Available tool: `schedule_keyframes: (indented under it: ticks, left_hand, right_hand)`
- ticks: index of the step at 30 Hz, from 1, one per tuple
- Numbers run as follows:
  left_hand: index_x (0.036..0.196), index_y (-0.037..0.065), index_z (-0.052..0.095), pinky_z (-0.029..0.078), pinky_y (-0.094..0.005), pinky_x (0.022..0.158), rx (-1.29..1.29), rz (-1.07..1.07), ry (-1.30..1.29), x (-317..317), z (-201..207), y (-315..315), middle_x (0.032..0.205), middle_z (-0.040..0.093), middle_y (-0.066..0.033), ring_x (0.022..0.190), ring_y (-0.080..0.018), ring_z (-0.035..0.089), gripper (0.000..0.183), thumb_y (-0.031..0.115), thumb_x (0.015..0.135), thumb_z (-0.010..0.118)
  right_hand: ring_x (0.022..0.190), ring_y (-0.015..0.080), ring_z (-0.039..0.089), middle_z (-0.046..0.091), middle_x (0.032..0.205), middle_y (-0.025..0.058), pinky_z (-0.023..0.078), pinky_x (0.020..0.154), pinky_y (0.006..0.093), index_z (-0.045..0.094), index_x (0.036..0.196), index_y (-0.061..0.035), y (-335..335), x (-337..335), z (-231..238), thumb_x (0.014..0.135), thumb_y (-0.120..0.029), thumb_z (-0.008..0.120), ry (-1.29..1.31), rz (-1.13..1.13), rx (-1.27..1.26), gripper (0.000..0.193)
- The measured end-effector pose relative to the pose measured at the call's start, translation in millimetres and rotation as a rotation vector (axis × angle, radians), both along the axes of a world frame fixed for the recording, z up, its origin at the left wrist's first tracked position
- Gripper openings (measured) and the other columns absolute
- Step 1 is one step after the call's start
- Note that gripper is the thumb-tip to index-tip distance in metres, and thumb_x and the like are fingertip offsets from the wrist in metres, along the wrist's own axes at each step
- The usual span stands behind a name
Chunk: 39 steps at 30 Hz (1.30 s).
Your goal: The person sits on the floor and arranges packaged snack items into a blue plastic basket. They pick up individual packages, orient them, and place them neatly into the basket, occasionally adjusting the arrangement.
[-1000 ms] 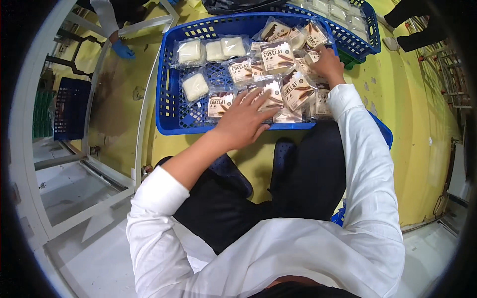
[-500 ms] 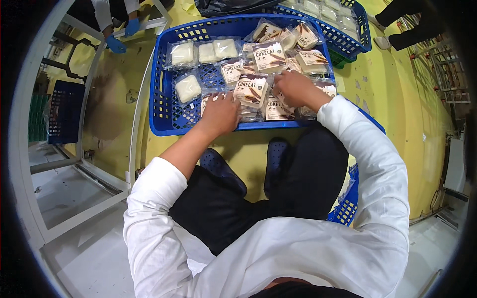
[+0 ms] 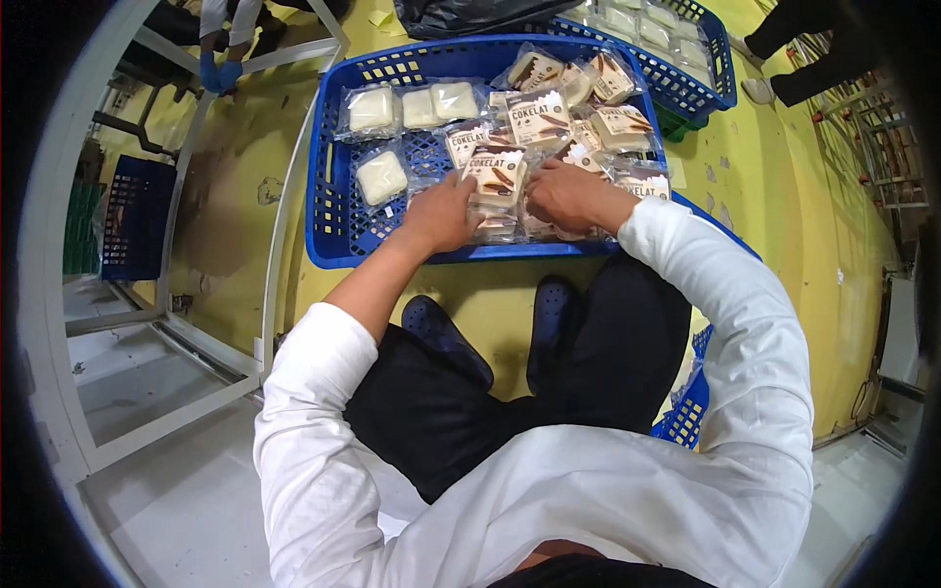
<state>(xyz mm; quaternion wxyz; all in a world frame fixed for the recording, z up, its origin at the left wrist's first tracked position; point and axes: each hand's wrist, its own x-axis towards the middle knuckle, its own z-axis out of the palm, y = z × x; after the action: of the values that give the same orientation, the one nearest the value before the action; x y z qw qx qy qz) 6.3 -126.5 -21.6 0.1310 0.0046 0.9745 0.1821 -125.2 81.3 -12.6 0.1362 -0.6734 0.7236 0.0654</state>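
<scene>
A shallow blue plastic crate (image 3: 314, 191) in front of me holds many clear-wrapped square bread packets. My left hand (image 3: 439, 214) is closed against the left side of a packaged bread (image 3: 493, 176) with a brown-and-white label, which lies on top of a small stack. My right hand (image 3: 569, 196), fingers curled down, grips at that stack's right side; its fingertips are partly hidden among the packets. More labelled packets (image 3: 537, 116) lie behind and to the right. Toward the left are packets of plain white bread showing no label (image 3: 381, 177).
Another blue crate (image 3: 723, 78) of white packets stands at the far right, beside a black plastic bag (image 3: 470, 15). A white metal frame (image 3: 279, 220) rises on the left. Beyond it are a co-worker's blue-gloved hands (image 3: 221, 73). Another blue crate (image 3: 686, 412) sits beside my right leg.
My left hand has shifted slightly right, onto the side of the stack. My right hand has lowered and come in toward the same stack. The view has shifted a little.
</scene>
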Motion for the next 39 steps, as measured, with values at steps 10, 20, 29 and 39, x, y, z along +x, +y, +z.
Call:
schedule_keyframes:
  ticks: [10,20,29,39]
  left_hand:
    - [0.135,0.012,0.054,0.039,-0.0458,0.105,0.351,-0.122,-0.098,-13.1,8.1,22.5,0.142,0.041,-0.0258,0.132,-0.0402,0.042,0.059,0.044,0.087,0.067]
    - [0.108,0.007,0.062,0.054,-0.028,0.068,1.282,0.329,0.113,1.6,109.3,-2.2,0.095,0.065,-0.0074,0.09,-0.0129,0.063,0.037,0.041,0.094,0.061]
    - [0.095,0.005,0.046,0.055,-0.0272,0.057,1.227,0.849,0.655,3.4,100.9,-0.9,0.085,0.063,-0.0087,0.071,-0.0098,0.059,0.017,0.009,0.093,0.062]
    - [0.105,-0.001,0.049,0.058,-0.0274,0.064,1.31,0.746,0.799,5.4,99.3,19.7,0.092,0.065,-0.0115,0.08,-0.0158,0.068,0.031,-0.003,0.082,0.068]
  right_hand:
    - [0.096,0.0187,0.063,0.067,0.089,0.0051,0.047,0.089,0.0359,0.068,0.083,-0.0047,32.2,3.5,116.7,0.077,-0.004,0.072,-0.705,-0.54,-0.812,0.008]
    - [0.079,0.011,0.062,0.071,0.084,0.0065,0.05,0.071,0.0278,0.072,0.096,0.0008,-35.4,1.9,125.2,0.082,-0.008,0.072,-0.795,-0.39,-0.664,0.016]
    - [0.078,0.0147,0.063,0.068,0.09,0.005,0.05,0.068,0.0276,0.055,0.124,-0.0046,-61.0,44.4,87.9,0.082,-0.017,0.076,-1.236,-0.986,-0.875,0.049]
    - [0.066,0.0109,0.061,0.069,0.08,0.0084,0.048,0.06,0.0222,0.065,0.095,0.0018,-63.4,46.0,80.9,0.087,-0.01,0.072,-1.409,-0.936,-0.967,0.016]
